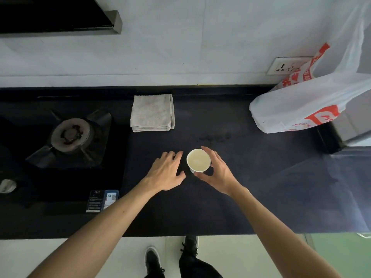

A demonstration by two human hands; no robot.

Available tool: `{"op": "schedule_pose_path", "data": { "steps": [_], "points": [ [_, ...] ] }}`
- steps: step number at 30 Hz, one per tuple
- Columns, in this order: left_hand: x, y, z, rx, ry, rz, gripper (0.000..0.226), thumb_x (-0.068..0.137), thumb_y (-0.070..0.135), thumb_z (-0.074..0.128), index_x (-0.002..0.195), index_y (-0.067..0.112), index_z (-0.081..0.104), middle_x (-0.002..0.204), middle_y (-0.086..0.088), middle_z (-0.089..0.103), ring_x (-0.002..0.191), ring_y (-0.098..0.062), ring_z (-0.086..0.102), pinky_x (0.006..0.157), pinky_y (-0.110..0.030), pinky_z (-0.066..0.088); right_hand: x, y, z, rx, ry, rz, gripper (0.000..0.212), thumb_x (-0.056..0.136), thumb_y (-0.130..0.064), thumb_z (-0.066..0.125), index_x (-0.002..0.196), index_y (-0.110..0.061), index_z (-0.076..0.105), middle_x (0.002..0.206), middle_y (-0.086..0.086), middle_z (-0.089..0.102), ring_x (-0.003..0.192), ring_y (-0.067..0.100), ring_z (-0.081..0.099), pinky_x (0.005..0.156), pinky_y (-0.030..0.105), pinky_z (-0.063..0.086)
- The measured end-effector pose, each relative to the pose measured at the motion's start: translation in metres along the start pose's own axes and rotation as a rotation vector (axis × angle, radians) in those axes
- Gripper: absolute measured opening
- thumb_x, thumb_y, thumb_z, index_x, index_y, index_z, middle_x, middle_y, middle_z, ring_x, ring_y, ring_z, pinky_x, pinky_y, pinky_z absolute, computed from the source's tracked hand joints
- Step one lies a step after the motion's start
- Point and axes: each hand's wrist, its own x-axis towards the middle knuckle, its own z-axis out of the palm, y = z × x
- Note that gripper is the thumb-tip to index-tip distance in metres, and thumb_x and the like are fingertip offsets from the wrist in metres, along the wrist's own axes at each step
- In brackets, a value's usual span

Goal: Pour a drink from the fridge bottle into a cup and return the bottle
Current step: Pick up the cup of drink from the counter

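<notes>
Right hand [215, 171] around cup [198, 159], towel [152, 112] behind, bag [305, 105] right

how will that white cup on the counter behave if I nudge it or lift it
The white cup looks like thin paper, so probably light and easy to crush. Its base seems narrower than its rim, so a push may tip it. It appears to hold pale liquid, adding some weight; the right hand curls around it.

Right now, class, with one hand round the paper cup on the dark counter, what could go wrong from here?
The cup is light paper, so the right hand could squash or tip it in a tight grip. The left hand lies close beside it and might knock it. No bottle is in view yet.
</notes>
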Motion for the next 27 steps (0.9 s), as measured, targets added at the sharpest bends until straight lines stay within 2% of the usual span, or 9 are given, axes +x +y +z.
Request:
{"op": "schedule_pose_path", "data": {
  "steps": [3,10,12,14,17,19,23,27],
  "points": [
    [-0.001,0.000,0.001,-0.030,0.024,-0.003,0.072,0.094,0.044,0.053,0.153,0.012,0.026,0.142,-0.011,0.050,0.125,-0.027,0.051,0.093,-0.043,0.052,-0.001,-0.001,0.004,0.030,0.021,-0.020,0.086,0.081,-0.032,0.079,0.149,-0.029,0.027,0.140,-0.013,0.042,0.121,-0.001,0.040,0.102,0.025,0.044],
    [-0.007,0.000,-0.002,-0.149,0.030,-0.043,0.070,0.095,0.042,0.052,0.154,0.015,0.025,0.143,-0.008,0.050,0.128,-0.026,0.050,0.096,-0.043,0.050,-0.002,-0.010,0.002,0.080,0.063,-0.032,0.077,0.080,-0.032,0.081,0.142,-0.031,0.035,0.130,-0.021,0.045,0.117,0.001,0.047,0.097,0.022,0.050],
    [-0.008,0.003,-0.008,-0.339,0.011,-0.112,0.064,0.097,0.039,0.048,0.154,0.017,0.027,0.145,-0.006,0.048,0.132,-0.025,0.047,0.102,-0.043,0.045,-0.001,-0.019,-0.003,0.115,0.089,-0.065,0.072,0.080,-0.033,0.081,0.138,-0.033,0.038,0.128,-0.023,0.048,0.117,0.000,0.049,0.095,0.021,0.050],
    [-0.004,0.006,-0.015,-0.680,-0.011,-0.213,0.055,0.100,0.036,0.042,0.152,0.019,0.033,0.142,-0.008,0.052,0.128,-0.025,0.051,0.106,-0.043,0.043,0.003,-0.029,-0.011,0.145,0.116,-0.099,0.068,0.080,-0.033,0.082,0.134,-0.031,0.041,0.128,-0.021,0.051,0.119,0.004,0.052,0.094,0.024,0.051],
    [0.001,0.015,-0.031,-1.278,0.009,-0.389,0.045,0.106,0.035,0.033,0.145,0.017,0.045,0.135,-0.015,0.058,0.112,-0.029,0.060,0.100,-0.050,0.049,0.009,-0.046,-0.025,0.172,0.139,-0.149,0.065,0.080,-0.029,0.082,0.131,-0.030,0.042,0.125,-0.019,0.053,0.118,0.009,0.054,0.093,0.024,0.051],
    [0.000,0.019,-0.044,-1.539,0.023,-0.451,0.048,0.106,0.041,0.029,0.140,0.015,0.051,0.130,-0.017,0.062,0.111,-0.033,0.063,0.097,-0.052,0.050,0.013,-0.057,-0.035,0.193,0.144,-0.171,0.063,0.080,-0.027,0.081,0.130,-0.030,0.042,0.124,-0.019,0.053,0.116,0.009,0.055,0.091,0.021,0.051],
    [-0.001,0.021,-0.066,-1.853,0.046,-0.452,0.052,0.104,0.048,0.030,0.132,0.012,0.054,0.123,-0.019,0.065,0.115,-0.040,0.062,0.101,-0.058,0.047,0.020,-0.077,-0.051,0.214,0.141,-0.194,0.063,0.081,-0.026,0.080,0.130,-0.027,0.041,0.122,-0.024,0.051,0.114,0.003,0.056,0.086,0.017,0.052],
    [-0.002,0.017,-0.081,-2.052,0.088,-0.445,0.059,0.102,0.049,0.032,0.134,0.004,0.054,0.126,-0.026,0.063,0.116,-0.044,0.061,0.104,-0.060,0.044,0.028,-0.093,-0.060,0.228,0.131,-0.203,0.064,0.082,-0.026,0.080,0.133,-0.024,0.040,0.120,-0.026,0.051,0.112,0.002,0.056,0.084,0.019,0.054]
  ]
}}
